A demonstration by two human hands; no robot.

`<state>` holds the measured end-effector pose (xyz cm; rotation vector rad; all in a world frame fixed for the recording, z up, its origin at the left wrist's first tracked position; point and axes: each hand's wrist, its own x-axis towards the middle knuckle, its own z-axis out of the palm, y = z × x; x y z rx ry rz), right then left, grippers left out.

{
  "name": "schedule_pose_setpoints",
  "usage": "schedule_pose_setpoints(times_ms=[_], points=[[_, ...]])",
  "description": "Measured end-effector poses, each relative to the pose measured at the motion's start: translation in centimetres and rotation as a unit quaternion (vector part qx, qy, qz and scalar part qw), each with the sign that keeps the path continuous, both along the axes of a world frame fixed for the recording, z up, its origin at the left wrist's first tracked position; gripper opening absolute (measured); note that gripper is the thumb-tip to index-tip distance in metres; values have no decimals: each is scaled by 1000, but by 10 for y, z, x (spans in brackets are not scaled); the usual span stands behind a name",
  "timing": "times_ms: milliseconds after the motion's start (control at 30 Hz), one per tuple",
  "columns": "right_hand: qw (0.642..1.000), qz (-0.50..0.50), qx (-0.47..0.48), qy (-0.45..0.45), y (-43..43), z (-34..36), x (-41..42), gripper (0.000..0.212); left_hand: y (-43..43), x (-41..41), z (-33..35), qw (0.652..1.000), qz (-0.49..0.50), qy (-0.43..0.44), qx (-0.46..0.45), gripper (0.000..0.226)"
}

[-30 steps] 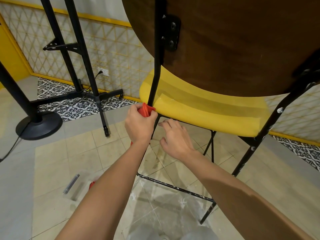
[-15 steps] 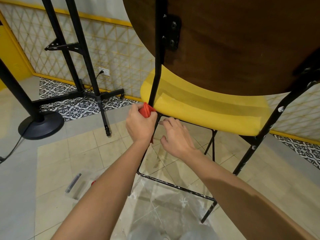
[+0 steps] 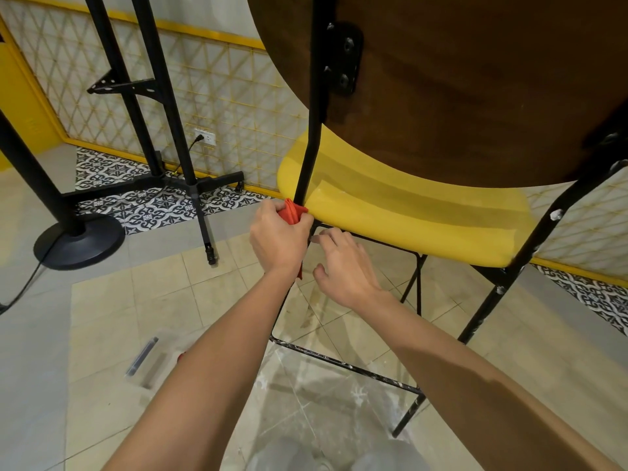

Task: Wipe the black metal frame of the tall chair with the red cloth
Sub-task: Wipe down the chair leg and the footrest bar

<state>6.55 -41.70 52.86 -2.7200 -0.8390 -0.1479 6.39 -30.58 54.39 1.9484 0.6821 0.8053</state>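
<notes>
Black metal frame [image 3: 307, 164] rises at twelve o'clock from my left hand [image 3: 277, 239], fingers [image 3: 272, 209] pinching red cloth [image 3: 293, 212] (right hand [image 3: 343, 266] loosely spread).

Red cloth [image 3: 294, 212], bunched, pressed against upright tube of black metal frame [image 3: 314, 130], lower legs white-flecked

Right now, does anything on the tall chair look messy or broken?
Yes. White flecks, like dried paint, spot the black frame: on the right leg and the low footrest bar. The left hand holds the red cloth at the left upright. Nothing looks broken.
</notes>
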Motion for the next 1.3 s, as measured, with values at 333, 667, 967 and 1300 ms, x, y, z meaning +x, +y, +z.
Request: schedule_pose_setpoints(times_ms=[333, 667, 967, 1300], points=[[1000, -6, 13, -1, 3, 0, 1, 53, 34, -21, -4, 987, -157, -19, -37, 18], [1000, -1, 15, -1, 6, -6, 4, 52, 22, -14, -23, 987, -153, -25, -45, 25], [1000, 3, -6, 24, 12, -20, 5, 53, 42, -17, -59, 984, -161, 75, 1, 36], [999, 2, -11, 38, 15, -39, 10, 53, 35, -12, -79, 989, -143, 32, -28, 37]])
